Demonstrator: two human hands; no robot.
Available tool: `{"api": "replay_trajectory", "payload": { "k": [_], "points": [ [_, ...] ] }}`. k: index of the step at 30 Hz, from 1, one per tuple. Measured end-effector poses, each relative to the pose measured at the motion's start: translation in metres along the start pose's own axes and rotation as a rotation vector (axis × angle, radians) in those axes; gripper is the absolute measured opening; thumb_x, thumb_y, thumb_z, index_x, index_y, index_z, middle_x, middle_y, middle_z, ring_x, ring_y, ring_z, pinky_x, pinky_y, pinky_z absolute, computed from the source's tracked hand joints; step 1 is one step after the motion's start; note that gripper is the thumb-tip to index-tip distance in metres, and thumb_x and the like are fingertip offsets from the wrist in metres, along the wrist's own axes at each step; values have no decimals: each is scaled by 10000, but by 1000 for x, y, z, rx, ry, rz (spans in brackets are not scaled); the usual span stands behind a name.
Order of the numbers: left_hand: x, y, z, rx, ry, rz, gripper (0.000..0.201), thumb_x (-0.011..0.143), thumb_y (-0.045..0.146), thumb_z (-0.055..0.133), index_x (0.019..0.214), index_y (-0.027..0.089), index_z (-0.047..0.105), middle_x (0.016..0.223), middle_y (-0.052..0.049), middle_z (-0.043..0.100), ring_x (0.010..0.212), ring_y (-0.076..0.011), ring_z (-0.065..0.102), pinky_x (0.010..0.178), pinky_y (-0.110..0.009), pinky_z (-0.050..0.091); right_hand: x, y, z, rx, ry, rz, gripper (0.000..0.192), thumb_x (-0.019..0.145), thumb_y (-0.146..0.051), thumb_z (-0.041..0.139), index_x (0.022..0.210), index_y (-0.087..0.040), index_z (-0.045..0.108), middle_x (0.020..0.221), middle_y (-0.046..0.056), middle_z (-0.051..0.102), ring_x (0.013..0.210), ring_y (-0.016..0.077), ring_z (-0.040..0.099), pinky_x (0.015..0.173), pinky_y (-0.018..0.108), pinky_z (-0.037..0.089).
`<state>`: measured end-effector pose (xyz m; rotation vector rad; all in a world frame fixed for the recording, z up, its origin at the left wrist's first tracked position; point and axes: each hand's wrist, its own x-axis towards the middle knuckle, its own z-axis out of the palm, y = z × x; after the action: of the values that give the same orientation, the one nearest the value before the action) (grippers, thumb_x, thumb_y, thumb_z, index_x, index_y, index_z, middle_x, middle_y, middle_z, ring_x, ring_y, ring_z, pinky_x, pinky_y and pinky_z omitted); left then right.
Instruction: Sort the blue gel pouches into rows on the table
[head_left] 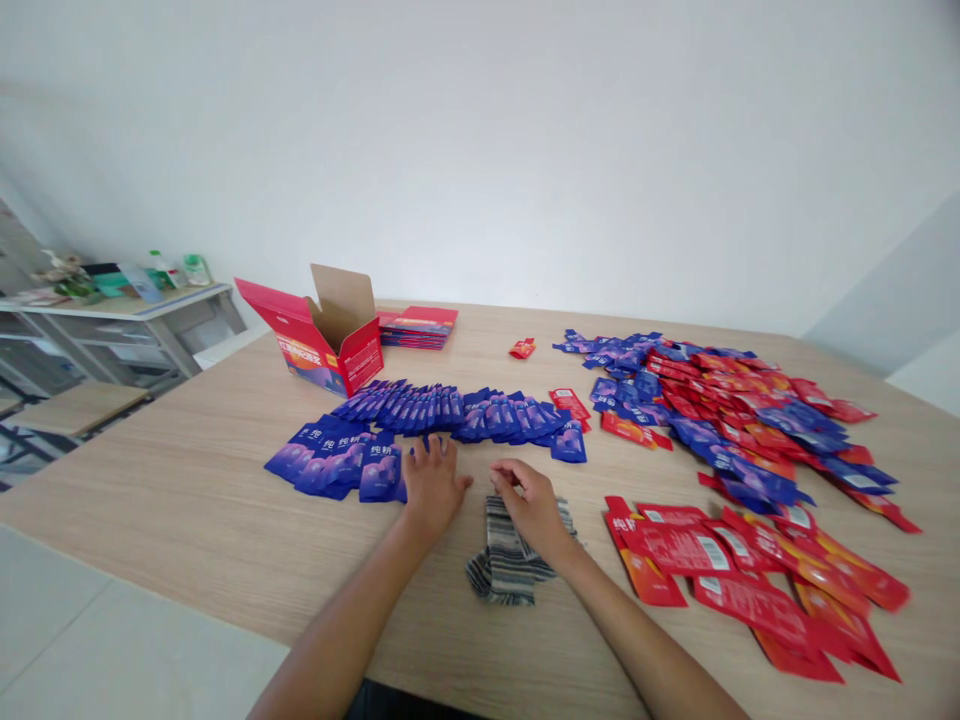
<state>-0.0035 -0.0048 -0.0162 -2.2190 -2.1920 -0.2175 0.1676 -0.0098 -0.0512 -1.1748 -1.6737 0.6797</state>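
My left hand (436, 484) lies palm down with its fingers spread, the fingertips at the right end of a short overlapping row of blue sachets (328, 460). My right hand (534, 508) is curled with thumb and fingers drawn together, and nothing shows in it. It hovers over a folded grey-striped knitted cloth piece (510, 558), perhaps a sock or glove. Just beyond my hands runs a long fanned row of blue sachets (427, 408), its right end marked by a flatter blue sachet (568, 443).
An open red carton (330, 335) stands at the back left beside stacked flat cartons (420, 326). To the right spreads a mixed heap of red and blue sachets (720, 400). Nearer lie several red sachets (742, 570). One red sachet (523, 348) sits near the wall.
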Motion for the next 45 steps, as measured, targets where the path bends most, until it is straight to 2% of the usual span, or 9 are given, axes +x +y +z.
{"api": "replay_trajectory", "payload": {
  "k": [6, 13, 18, 24, 29, 34, 37, 40, 45],
  "points": [
    [-1, -5, 0, 35, -168, -36, 334, 927, 294, 549, 1219, 179, 665, 1334, -156, 595, 1262, -357, 493, 937, -463, 443, -1, -2, -2, -10, -26, -30, 243, 917, -380, 568, 959, -205, 731, 808, 45, 726, 742, 200, 656, 710, 303, 520],
    [3, -27, -8, 41, -177, -71, 375, 886, 204, 534, 1242, 175, 646, 1313, -160, 608, 1257, -348, 514, 927, -463, 460, 0, -1, -1, -28, -48, -65, 224, 934, -359, 560, 943, -203, 721, 820, 47, 724, 760, 198, 661, 737, 310, 524],
    [2, -22, -7, 54, -171, -70, 385, 884, 175, 504, 1241, 180, 646, 1297, -177, 612, 1247, -360, 519, 900, -464, 466, -1, -3, -1, -53, -84, -118, 200, 949, -326, 548, 944, -215, 715, 835, 44, 718, 748, 190, 653, 724, 304, 518],
    [-6, -2, 9, 139, -63, -97, 433, 950, 181, 375, 1297, 142, 632, 1381, -218, 564, 1235, -395, 515, 908, -517, 448, 0, -4, -1, -82, -119, -131, 196, 963, -310, 537, 973, -224, 713, 875, 51, 723, 786, 197, 665, 754, 313, 530],
    [-13, 3, 17, 105, 11, -68, 565, 983, 207, 340, 1545, 204, 400, 1495, -191, 505, 1296, -397, 509, 963, -524, 455, -4, -6, 3, -130, -222, -188, 167, 946, -220, 547, 1029, -209, 692, 958, 68, 724, 861, 207, 676, 819, 338, 541],
    [-26, -1, 18, -7, 297, 7, 592, 1001, 372, 405, 1565, 198, 362, 1600, -164, 385, 1452, -376, 366, 1142, -518, 340, -12, -13, 8, -232, -299, -391, 239, 911, -147, 594, 1119, -224, 684, 1141, 101, 703, 1090, 244, 639, 985, 402, 509],
    [-39, -8, 23, -60, 431, -5, 615, 1003, 403, 404, 1548, 121, 376, 1597, -197, 377, 1487, -364, 316, 1175, -512, 307, -13, -11, 9, -260, -235, -381, 216, 922, -186, 613, 1123, -222, 685, 1133, 107, 701, 1104, 256, 635, 998, 424, 510],
    [-57, -18, 35, -79, 442, -96, 631, 997, 417, 418, 1511, 51, 413, 1538, -247, 443, 1423, -365, 420, 1143, -489, 361, -13, -4, 9, -285, -225, -363, 272, 946, -194, 570, 1200, -218, 665, 1168, 120, 698, 1137, 268, 632, 1012, 450, 514],
    [-78, -22, 41, 4, 312, -137, 590, 949, 388, 522, 1393, 0, 543, 1459, -294, 508, 1353, -400, 480, 1129, -509, 365, -15, -4, 11, -385, -427, -522, 571, 930, -111, 504, 1493, -193, 451, 1530, 155, 485, 1411, 267, 456, 1165, 490, 392]
  ]
}}
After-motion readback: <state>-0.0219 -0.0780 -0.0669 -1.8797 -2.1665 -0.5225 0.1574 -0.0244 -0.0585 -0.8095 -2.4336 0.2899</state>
